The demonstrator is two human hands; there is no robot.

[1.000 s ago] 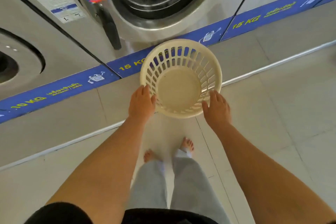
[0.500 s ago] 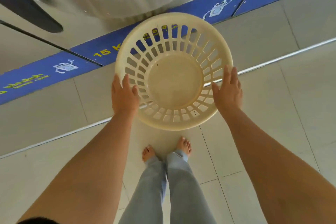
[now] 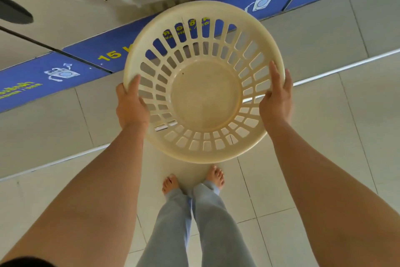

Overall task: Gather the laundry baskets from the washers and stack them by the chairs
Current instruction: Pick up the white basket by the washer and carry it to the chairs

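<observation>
A round cream plastic laundry basket [image 3: 205,93] with slotted walls is held up off the floor, its opening facing me. My left hand [image 3: 132,104] grips its left rim with the thumb over the edge. On the opposite rim, my right hand [image 3: 276,97] holds on with fingers along the outside. The basket is empty. It hangs in front of a steel washer [image 3: 91,0] that fills the top of the view.
A blue "15 KG" strip [image 3: 93,56] runs along the washer bases above a grey tiled step [image 3: 54,128] with a metal edge. My bare feet [image 3: 192,180] and grey trousers stand on pale floor tiles below the basket.
Both hands closed on the basket's rim and lifted it from the step toward me. The view tipped down, so the washer door slid out of the top.
</observation>
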